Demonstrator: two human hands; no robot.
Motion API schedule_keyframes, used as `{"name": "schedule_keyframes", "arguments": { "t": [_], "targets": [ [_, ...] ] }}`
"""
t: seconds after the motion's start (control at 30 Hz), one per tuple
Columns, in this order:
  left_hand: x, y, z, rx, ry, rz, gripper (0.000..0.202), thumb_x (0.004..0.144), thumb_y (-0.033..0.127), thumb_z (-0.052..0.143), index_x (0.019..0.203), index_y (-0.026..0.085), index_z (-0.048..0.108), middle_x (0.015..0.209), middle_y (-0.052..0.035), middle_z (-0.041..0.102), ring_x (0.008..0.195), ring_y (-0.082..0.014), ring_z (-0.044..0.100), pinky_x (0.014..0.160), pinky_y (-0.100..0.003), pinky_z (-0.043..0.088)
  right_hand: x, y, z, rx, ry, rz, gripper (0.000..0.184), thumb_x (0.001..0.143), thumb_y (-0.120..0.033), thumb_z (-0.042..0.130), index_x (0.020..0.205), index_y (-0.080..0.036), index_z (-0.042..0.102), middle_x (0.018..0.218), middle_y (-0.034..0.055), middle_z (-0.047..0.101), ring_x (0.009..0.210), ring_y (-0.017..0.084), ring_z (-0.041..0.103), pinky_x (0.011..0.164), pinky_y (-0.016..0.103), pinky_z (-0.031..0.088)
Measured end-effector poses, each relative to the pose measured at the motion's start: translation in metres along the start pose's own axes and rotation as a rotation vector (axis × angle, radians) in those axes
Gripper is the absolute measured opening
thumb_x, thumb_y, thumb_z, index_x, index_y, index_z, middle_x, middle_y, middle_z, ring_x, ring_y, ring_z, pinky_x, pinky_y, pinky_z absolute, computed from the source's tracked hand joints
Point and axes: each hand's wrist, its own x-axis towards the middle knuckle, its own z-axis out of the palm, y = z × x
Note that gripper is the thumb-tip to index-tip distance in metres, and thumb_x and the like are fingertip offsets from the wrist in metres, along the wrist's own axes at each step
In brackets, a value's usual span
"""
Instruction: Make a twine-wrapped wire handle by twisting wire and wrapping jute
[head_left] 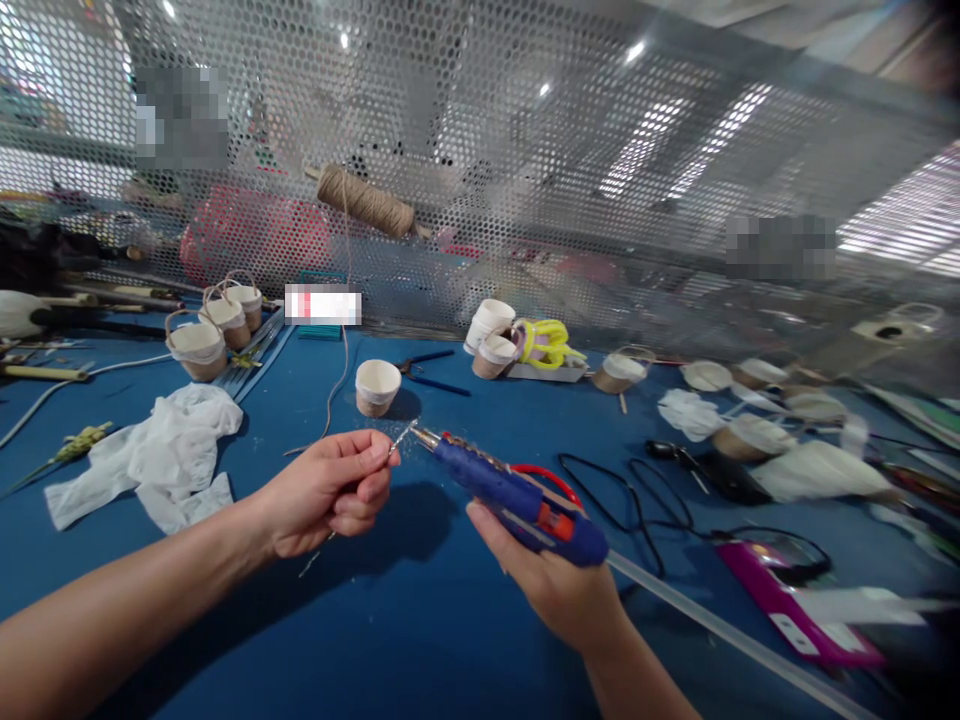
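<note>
My right hand (pixel 559 580) grips a blue glue gun (pixel 517 493) with a red trigger, its metal nozzle pointing left. A clear glue stick (pixel 720 635) juts out of the gun's back toward the lower right. My left hand (pixel 330 490) is closed in a pinch on a thin pale strand (pixel 403 437), whose tip sits just beside the nozzle. Both hands hover over the blue table (pixel 390 620). A small paper cup (pixel 376 386) wrapped in twine stands just beyond them.
A twine spool (pixel 365 200) hangs on the perforated metal screen (pixel 525 150) at the back. Small handled cup baskets (pixel 214 325) stand at left, beside a crumpled white cloth (pixel 161 455). More cups (pixel 491 340), pliers (pixel 427 368), black cables (pixel 637 500) and a magenta box (pixel 795 605) lie to the right.
</note>
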Motion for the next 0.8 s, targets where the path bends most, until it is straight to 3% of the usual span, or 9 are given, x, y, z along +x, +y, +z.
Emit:
{"name": "schedule_keyframes", "arguments": {
  "t": [0.13, 0.4, 0.57, 0.7, 0.8],
  "targets": [
    [-0.001, 0.000, -0.001, 0.008, -0.020, 0.003, 0.013, 0.083, 0.021, 0.047, 0.073, 0.013, 0.052, 0.048, 0.0064, 0.038, 0.034, -0.0002, 0.016, 0.031, -0.009, 0.014, 0.008, -0.011, -0.002, 0.108, -0.023, 0.073, 0.010, 0.075, -0.023, 0.056, 0.077, -0.024, 0.066, 0.077, 0.0048, 0.069, 0.072, 0.022, 0.065, 0.068, 0.036, 0.056],
    [0.000, -0.002, -0.004, 0.006, -0.027, -0.005, 0.014, 0.085, 0.021, 0.044, 0.074, 0.013, 0.051, 0.047, 0.0063, 0.039, 0.033, -0.0007, 0.019, 0.030, -0.009, 0.015, 0.005, -0.006, 0.000, 0.143, -0.023, 0.064, 0.022, 0.073, -0.020, 0.059, 0.095, -0.022, 0.061, 0.085, 0.0047, 0.068, 0.077, 0.021, 0.065, 0.074, 0.034, 0.054],
    [0.001, -0.002, -0.003, 0.010, -0.057, 0.030, 0.016, 0.084, 0.021, 0.045, 0.072, 0.013, 0.052, 0.045, 0.0067, 0.036, 0.033, -0.0014, 0.020, 0.031, -0.011, 0.017, 0.005, -0.005, 0.002, 0.136, -0.001, 0.083, 0.010, 0.073, -0.026, 0.058, 0.079, -0.021, 0.065, 0.077, 0.0052, 0.068, 0.075, 0.022, 0.065, 0.071, 0.035, 0.055],
    [0.002, -0.004, -0.004, 0.015, -0.034, 0.039, 0.016, 0.084, 0.021, 0.045, 0.072, 0.013, 0.052, 0.044, 0.0071, 0.033, 0.036, -0.0024, 0.022, 0.034, -0.011, 0.019, -0.002, 0.003, 0.010, 0.155, 0.056, 0.156, 0.017, 0.074, -0.035, 0.057, 0.067, -0.022, 0.064, 0.057, 0.0023, 0.063, 0.067, 0.021, 0.065, 0.060, 0.032, 0.055],
    [0.004, -0.006, -0.006, 0.010, -0.026, 0.030, 0.015, 0.084, 0.022, 0.045, 0.073, 0.014, 0.051, 0.044, 0.0076, 0.031, 0.036, -0.0025, 0.020, 0.034, -0.012, 0.017, -0.006, 0.008, 0.014, 0.191, 0.003, 0.190, 0.020, 0.073, -0.039, 0.057, 0.067, -0.021, 0.064, 0.047, 0.0000, 0.058, 0.056, 0.019, 0.063, 0.048, 0.028, 0.052]
  ]
}}
